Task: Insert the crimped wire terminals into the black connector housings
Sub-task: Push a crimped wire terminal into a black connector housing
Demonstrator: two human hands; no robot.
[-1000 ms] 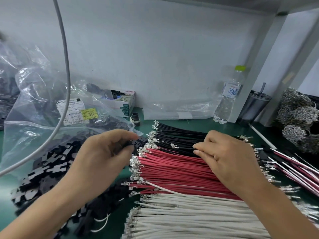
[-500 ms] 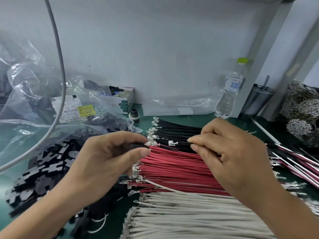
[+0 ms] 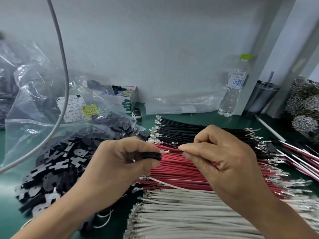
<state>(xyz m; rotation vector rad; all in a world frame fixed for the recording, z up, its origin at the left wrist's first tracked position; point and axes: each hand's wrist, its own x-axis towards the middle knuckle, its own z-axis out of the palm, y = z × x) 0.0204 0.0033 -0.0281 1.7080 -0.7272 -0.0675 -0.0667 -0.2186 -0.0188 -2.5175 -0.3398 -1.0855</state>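
1. The right hand (image 3: 224,163) has lifted one black wire (image 3: 175,151) off the desk bundle, fingers pinching it.
2. The left hand (image 3: 119,168) grips the black housing (image 3: 151,156); the terminal (image 3: 163,151) now sits at its opening, so insertion looks next.

My left hand (image 3: 119,163) sits raised in front of me with its back toward me, fingers curled inward and thumb pressed along the underside, gripping a black connector housing (image 3: 151,155) whose end pokes out to the right. My right hand (image 3: 222,157) faces it from the other side, knuckles up, with thumb and forefinger pinching a black wire (image 3: 175,151) just behind its crimped terminal (image 3: 163,151) and the remaining fingers folded loosely beneath. Both forearms rise from the lower corners and angle inward, so the fingertips are close together.
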